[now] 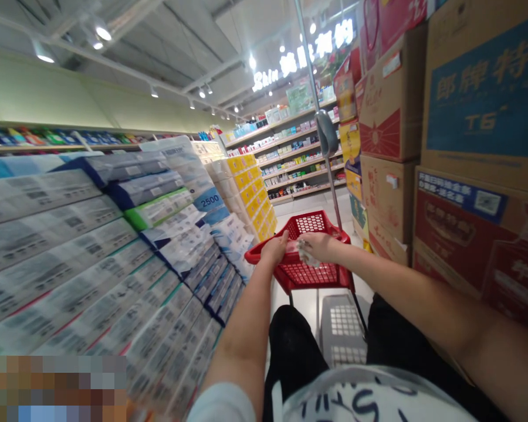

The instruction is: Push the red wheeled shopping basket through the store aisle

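Observation:
A red plastic shopping cart point(310, 275) with a grid basket stands in front of me in the aisle. My left hand point(275, 249) is closed around the left part of its handle point(292, 246). Over the right part of the handle, my right hand point(320, 245) is closed on a crumpled whitish piece of cloth or tissue point(308, 257); blur leaves its kind unclear. The cloth hangs a little below the fingers. From the cart's right corner rises a tall metal pole point(332, 187) with a grey fitting point(326, 133).
Stacked paper packs point(61, 246) line the left side, with yellow-and-white packs point(246, 193) farther along. Cardboard cartons point(479, 135) tower close on the right. Product shelves point(290, 152) stand across the far end. A grey grid-like lower part point(343, 328) shows between my legs.

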`<move>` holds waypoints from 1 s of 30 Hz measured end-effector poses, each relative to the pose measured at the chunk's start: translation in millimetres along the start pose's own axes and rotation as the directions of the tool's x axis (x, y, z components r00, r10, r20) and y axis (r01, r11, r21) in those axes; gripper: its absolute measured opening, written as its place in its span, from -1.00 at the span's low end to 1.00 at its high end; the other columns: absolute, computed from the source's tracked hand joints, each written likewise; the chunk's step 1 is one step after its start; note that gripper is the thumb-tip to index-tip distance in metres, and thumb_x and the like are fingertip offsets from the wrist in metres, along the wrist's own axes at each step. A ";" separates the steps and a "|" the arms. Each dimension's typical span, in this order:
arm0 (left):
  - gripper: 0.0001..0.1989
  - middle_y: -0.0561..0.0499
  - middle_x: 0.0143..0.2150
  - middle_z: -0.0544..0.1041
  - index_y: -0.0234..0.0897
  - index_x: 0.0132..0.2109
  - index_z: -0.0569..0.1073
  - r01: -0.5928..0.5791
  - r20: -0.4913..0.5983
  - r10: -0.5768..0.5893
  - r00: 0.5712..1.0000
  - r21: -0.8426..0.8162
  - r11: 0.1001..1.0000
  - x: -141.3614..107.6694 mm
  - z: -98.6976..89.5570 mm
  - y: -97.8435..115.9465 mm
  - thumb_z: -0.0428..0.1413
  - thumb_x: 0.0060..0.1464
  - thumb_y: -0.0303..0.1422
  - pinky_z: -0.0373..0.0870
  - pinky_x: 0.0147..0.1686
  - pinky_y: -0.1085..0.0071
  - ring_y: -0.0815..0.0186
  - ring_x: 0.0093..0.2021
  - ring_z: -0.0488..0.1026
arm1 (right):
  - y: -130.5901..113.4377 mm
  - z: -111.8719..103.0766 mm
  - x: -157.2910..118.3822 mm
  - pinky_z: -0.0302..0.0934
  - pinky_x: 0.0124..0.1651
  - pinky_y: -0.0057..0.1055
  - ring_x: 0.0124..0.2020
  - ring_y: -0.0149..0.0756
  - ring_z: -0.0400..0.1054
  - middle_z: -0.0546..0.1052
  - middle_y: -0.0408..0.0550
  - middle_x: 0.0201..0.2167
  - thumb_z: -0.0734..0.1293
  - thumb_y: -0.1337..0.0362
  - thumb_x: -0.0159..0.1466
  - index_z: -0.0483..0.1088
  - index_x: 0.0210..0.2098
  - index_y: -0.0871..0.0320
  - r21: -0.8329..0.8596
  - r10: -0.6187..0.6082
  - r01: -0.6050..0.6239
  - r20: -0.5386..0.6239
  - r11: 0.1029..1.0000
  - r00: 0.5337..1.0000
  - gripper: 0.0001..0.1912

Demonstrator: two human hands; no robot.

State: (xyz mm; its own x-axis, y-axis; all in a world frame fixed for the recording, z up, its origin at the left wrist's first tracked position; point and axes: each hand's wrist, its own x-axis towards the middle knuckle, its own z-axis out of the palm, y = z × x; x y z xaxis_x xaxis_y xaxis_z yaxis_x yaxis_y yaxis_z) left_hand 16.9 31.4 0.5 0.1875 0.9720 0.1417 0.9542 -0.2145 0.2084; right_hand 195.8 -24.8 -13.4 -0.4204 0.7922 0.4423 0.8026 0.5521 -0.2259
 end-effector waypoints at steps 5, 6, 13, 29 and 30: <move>-0.42 -0.08 -0.03 0.57 -0.11 -0.06 0.53 0.048 -0.033 -0.047 0.998 0.022 0.999 -7.5 1.3 5.8 -0.31 0.25 0.00 0.36 -0.07 0.23 0.09 -0.02 0.49 | -1.3 4.8 -22.3 0.24 -0.17 -0.16 -0.17 -0.05 0.40 0.48 0.23 -0.10 0.08 0.21 0.39 0.33 0.07 0.25 -0.245 0.182 -0.186 -0.040 0.952 0.982 -0.62; -0.43 -0.08 -0.03 0.57 -0.10 -0.06 0.53 0.051 -0.040 -0.050 0.998 0.021 0.998 -8.6 1.3 6.7 -0.30 0.25 0.00 0.36 -0.08 0.24 0.10 -0.02 0.49 | -5.8 10.2 -27.7 0.22 -0.11 -0.13 -0.11 -0.02 0.37 0.45 0.26 -0.04 0.07 0.20 0.39 0.28 0.13 0.27 -0.288 0.143 -0.163 -0.090 0.944 0.986 -0.58; -0.46 -0.05 -0.06 0.58 -0.08 -0.06 0.54 0.041 -0.063 -0.039 0.997 0.025 0.999 -13.3 0.8 5.7 -0.29 0.26 -0.04 0.35 -0.10 0.27 0.12 -0.04 0.49 | -14.5 11.8 -27.0 0.18 -0.07 -0.22 -0.10 -0.09 0.36 0.44 0.21 0.00 0.01 0.12 0.42 0.22 0.19 0.23 -0.335 0.011 -0.038 -0.082 0.941 0.997 -0.52; -0.48 -0.05 -0.05 0.58 -0.08 -0.07 0.53 0.045 -0.070 -0.042 0.997 0.040 0.998 -16.9 -0.8 5.1 -0.29 0.26 -0.06 0.36 -0.10 0.26 0.12 -0.04 0.49 | -14.6 6.5 -23.8 0.19 -0.20 -0.28 -0.22 -0.09 0.42 0.51 0.17 -0.17 -0.04 0.05 0.41 0.34 0.07 0.16 -0.302 0.243 -0.247 -0.049 0.921 0.969 -0.50; -0.47 -0.05 -0.05 0.58 -0.08 -0.07 0.53 0.047 -0.071 -0.043 0.996 0.044 0.998 -17.1 -0.6 6.0 -0.29 0.26 -0.06 0.36 -0.10 0.26 0.12 -0.03 0.49 | -13.4 2.2 -18.4 0.19 -0.23 -0.29 -0.26 -0.11 0.43 0.52 0.16 -0.20 -0.04 0.04 0.41 0.35 0.04 0.16 -0.290 0.318 -0.303 0.005 0.908 0.948 -0.49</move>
State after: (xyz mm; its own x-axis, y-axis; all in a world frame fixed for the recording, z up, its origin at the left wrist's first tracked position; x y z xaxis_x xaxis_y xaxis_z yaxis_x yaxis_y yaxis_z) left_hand 19.3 13.4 -0.1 0.1287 0.9711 0.2012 0.9712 -0.1644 0.1722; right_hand 191.8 -46.1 -20.4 -0.1456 0.9279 0.3432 0.9786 0.1861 -0.0878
